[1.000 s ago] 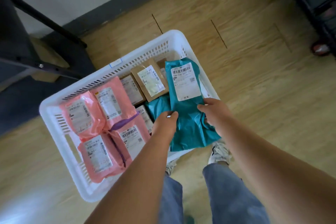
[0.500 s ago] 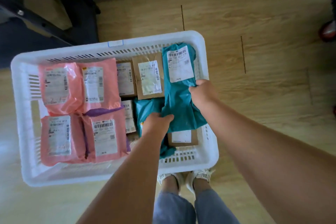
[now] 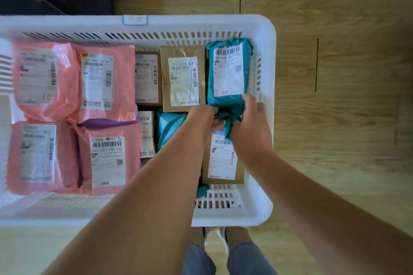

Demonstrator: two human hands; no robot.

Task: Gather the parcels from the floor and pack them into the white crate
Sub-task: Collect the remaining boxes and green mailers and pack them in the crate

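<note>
Left grip, right grip pinching teal parcel.

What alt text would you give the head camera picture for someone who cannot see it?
Seen from above, a person's left hand and right hand grip the crumpled near end of a teal parcel lying in the right end of a white crate on a wooden floor. Pink parcels fill the crate's left side, with brown boxes in the middle.
</note>
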